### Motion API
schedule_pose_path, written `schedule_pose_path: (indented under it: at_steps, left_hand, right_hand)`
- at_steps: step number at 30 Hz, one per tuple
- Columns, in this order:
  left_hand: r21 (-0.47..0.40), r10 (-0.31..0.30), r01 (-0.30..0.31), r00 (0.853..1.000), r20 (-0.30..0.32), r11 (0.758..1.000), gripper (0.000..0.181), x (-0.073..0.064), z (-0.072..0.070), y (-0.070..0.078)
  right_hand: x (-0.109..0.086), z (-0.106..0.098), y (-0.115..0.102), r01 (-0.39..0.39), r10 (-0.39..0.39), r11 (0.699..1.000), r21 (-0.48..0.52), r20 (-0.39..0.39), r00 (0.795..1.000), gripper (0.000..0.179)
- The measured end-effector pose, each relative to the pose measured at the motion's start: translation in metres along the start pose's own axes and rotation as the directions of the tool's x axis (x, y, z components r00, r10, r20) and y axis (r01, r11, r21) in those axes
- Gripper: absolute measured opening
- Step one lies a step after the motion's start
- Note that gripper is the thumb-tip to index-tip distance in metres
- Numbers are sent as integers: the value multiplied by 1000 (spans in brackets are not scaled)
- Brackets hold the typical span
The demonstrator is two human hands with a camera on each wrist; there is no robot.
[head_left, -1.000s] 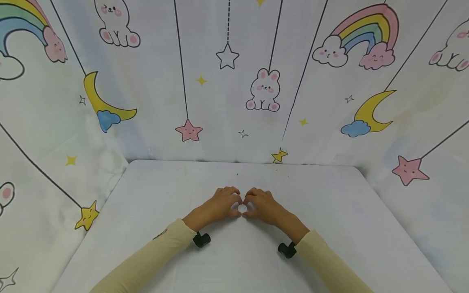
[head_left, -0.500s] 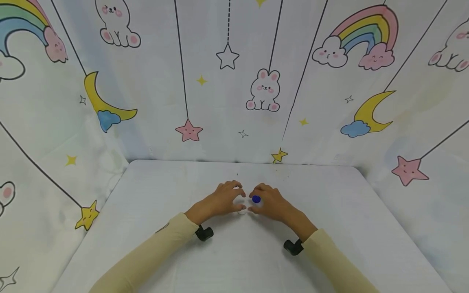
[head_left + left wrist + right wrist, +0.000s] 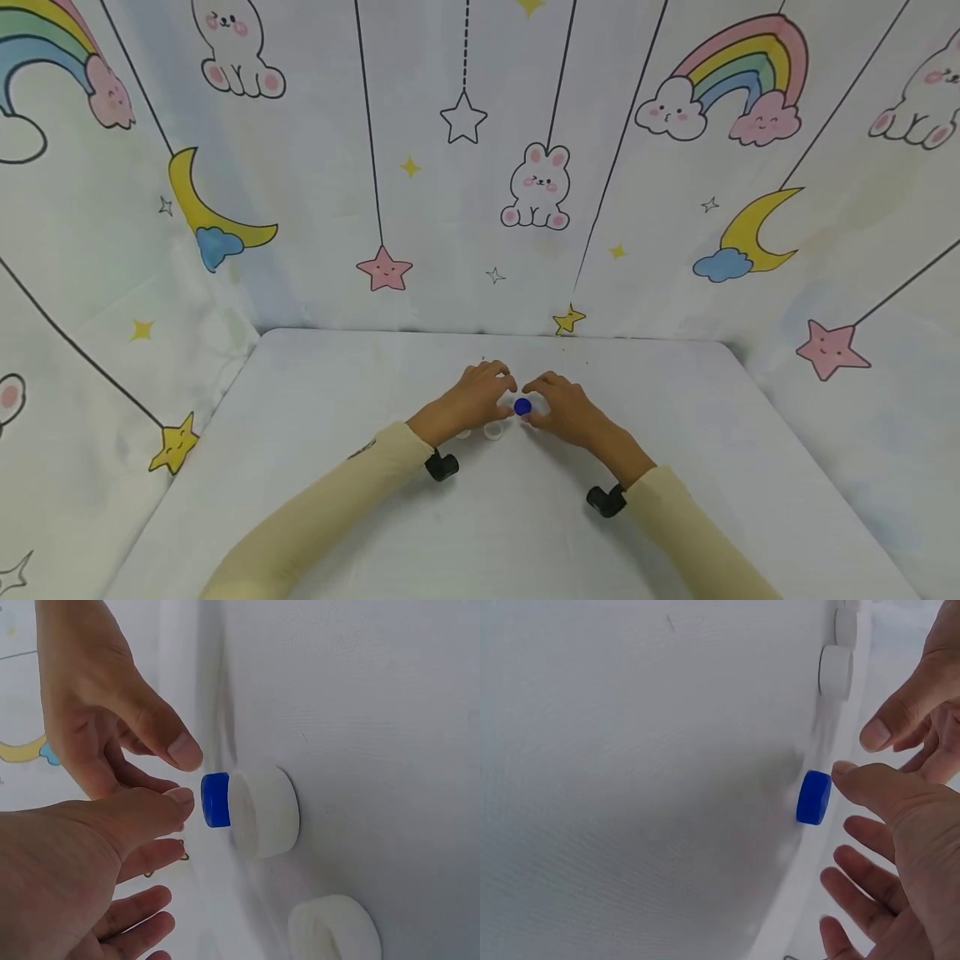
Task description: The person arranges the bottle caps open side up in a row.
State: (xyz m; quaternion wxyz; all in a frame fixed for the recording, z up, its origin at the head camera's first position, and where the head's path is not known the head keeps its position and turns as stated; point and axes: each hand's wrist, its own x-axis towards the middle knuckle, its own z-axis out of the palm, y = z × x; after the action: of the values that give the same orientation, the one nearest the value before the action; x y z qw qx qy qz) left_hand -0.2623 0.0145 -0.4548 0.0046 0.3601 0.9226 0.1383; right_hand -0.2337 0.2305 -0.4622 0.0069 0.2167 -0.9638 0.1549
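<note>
A small blue cap [image 3: 522,407] lies between the two hands, flat side up. The left hand [image 3: 476,394] curves loosely on its left side, thumb and fingers spread apart. From the other side the right hand [image 3: 567,410] bends in the same way, thumb tip close to the cap. In the right wrist view a narrow gap shows between that thumb and the blue cap [image 3: 814,797]. Neither hand grips anything. Beside the left hand sits a white round cap [image 3: 266,814], hollow side up. Another white cap [image 3: 334,930] is partly hidden by the left hand in the head view.
The hands are over a white table [image 3: 480,533]. A cloth wall [image 3: 450,208] printed with stars, moons and rabbits rises behind it and at both sides. Black wrist cameras [image 3: 606,501] hang below the sleeves.
Both hands have parted from the white cap and shifted right, now around the blue cap. The blue cap, hidden a second ago, came into view near the right hand; two white caps show.
</note>
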Motion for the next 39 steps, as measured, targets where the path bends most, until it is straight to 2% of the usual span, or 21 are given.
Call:
schedule_pose_path:
  at_steps: [9, 19, 29, 39]
  left_hand:
    - [8, -6, 6, 1000, 22, 1000, 36, 10, 5, 3]
    - [12, -14, 14, 999, 47, 1000, 32, 20, 9, 8]
    - [58, -3, 1, 999, 36, 998, 27, 20, 13, 10]
    - [109, -7, 1, 998, 56, 994, 33, 22, 15, 11]
  right_hand:
    - [3, 1, 2, -28, 28, 999, 19, 32, 999, 38]
    - [5, 5, 6, -23, 23, 1000, 8, 40, 999, 38]
    - [6, 8, 6, -22, 21, 1000, 13, 22, 1000, 34]
    - [6, 11, 8, -14, 14, 1000, 2, 13, 1000, 33]
